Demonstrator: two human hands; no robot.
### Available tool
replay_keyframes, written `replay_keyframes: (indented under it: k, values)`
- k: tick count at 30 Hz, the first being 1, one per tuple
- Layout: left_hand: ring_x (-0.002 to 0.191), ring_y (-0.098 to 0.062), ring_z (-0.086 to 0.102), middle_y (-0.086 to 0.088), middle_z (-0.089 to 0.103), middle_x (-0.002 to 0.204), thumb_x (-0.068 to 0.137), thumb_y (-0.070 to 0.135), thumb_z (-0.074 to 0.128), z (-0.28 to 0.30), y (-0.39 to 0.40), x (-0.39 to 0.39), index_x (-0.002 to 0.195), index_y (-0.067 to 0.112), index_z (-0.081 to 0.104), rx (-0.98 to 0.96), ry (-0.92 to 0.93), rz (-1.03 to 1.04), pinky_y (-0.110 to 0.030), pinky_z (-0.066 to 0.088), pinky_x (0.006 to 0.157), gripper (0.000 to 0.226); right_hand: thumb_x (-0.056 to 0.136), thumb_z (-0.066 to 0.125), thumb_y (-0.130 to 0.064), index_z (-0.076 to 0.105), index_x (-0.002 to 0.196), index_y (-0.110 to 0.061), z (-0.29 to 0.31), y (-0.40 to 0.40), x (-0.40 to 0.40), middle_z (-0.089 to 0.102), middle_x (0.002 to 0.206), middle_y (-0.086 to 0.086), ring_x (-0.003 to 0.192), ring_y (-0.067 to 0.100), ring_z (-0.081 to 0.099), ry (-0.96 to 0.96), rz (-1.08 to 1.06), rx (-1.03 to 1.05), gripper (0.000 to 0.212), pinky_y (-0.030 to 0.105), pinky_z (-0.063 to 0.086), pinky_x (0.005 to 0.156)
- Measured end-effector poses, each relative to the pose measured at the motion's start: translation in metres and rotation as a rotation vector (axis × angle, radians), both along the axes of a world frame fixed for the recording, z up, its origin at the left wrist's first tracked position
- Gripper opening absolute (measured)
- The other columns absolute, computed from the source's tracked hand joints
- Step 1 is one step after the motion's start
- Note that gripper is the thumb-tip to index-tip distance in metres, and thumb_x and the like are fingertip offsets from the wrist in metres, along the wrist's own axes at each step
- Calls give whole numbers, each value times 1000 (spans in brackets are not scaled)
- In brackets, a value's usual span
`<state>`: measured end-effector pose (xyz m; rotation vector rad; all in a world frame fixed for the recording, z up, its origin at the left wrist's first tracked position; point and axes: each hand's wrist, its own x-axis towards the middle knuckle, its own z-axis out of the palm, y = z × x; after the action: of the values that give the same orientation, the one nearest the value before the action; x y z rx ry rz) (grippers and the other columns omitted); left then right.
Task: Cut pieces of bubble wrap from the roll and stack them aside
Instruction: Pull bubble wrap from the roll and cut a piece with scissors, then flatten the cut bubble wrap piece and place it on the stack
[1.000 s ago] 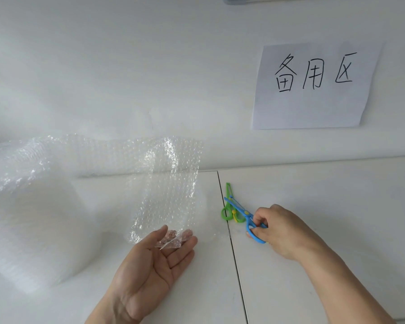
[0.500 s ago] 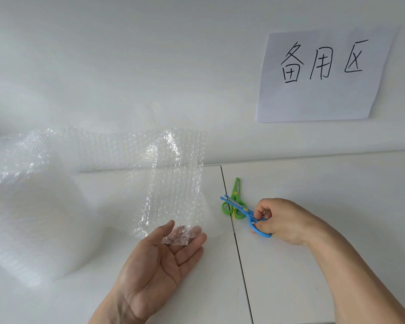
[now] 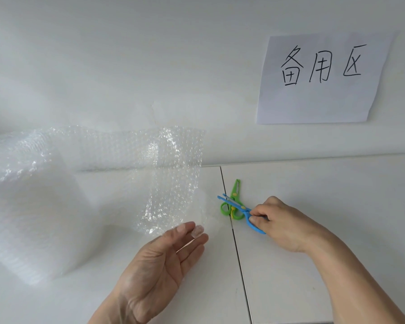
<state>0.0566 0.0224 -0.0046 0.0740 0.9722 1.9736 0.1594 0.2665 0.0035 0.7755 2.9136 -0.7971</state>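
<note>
White wall, paper sign taped up; white tabletop with a seam. We log: bubble wrap roll at left, its loose sheet trailing rightward, free end hanging down. Left hand, palm up, pinches the sheet's lower corner between thumb and fingertips. Right hand grips blue scissors, blades parted, pointing left toward the sheet. Green scissors lie beneath, tips pointing away from us.
</note>
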Motion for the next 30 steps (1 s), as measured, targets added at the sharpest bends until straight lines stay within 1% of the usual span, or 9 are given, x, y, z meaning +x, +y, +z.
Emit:
replay_keyframes:
  k: [7,9,11,16,19,21,24,27,30]
  values:
    - [112,-34,65,-19,70,109,36,7,96,1,-1,2,115,-6,62,-23,13,43,-41,53,92,87,91,55,-45,64,91,-34,-3,-2,1,52,94,-11,86,10,57,84,-16,37,14,34,49,82]
    - [110,-32,66,-16,71,104,47,-6,89,2,-1,4,117,-6,60,-59,51,74,-38,53,94,75,89,57,-44,62,86,-32,-4,-2,1,56,90,-9,84,9,58,124,-31,49,13,36,50,81]
    - [101,-30,67,-13,70,96,57,-7,78,3,0,6,115,-5,61,-118,110,121,-36,55,94,61,89,58,-45,61,83,-32,-4,-3,3,57,87,-9,82,8,57,157,-54,71,14,36,50,79]
    - [68,-23,67,-8,64,81,83,-2,67,3,3,12,97,-3,66,-313,298,200,-26,60,61,14,83,58,-54,62,88,-36,3,-19,8,58,92,-14,77,-1,55,385,-123,157,19,28,47,71]
    - [60,-27,64,-11,63,77,86,4,66,7,2,19,90,3,63,-377,369,219,-29,55,51,5,79,51,-62,65,104,-37,2,-42,12,60,105,-20,97,-1,55,471,71,181,38,23,45,88]
    - [54,-28,61,-12,63,76,86,9,68,10,-2,20,83,4,61,-393,409,213,-29,51,46,9,75,46,-70,61,122,-37,-3,-59,13,52,129,-23,121,-4,44,405,214,175,59,15,31,105]
    - [49,-26,55,-12,64,71,87,16,68,13,-10,20,77,5,61,-436,501,160,-28,41,43,16,71,45,-74,45,139,-40,-14,-74,13,33,148,-25,140,-4,23,290,320,180,76,23,16,116]
    - [50,-22,53,-10,64,68,85,22,69,16,-25,16,71,8,62,-470,612,30,-28,39,45,21,75,40,-72,51,133,-41,-18,-79,14,39,147,-23,141,0,26,279,359,243,67,25,16,114]
    - [58,-20,55,-8,63,68,76,34,74,20,-45,12,70,11,62,-450,710,-134,-28,41,51,26,83,46,-60,68,102,-37,-19,-82,15,59,132,-18,129,6,49,346,393,282,37,31,37,105]
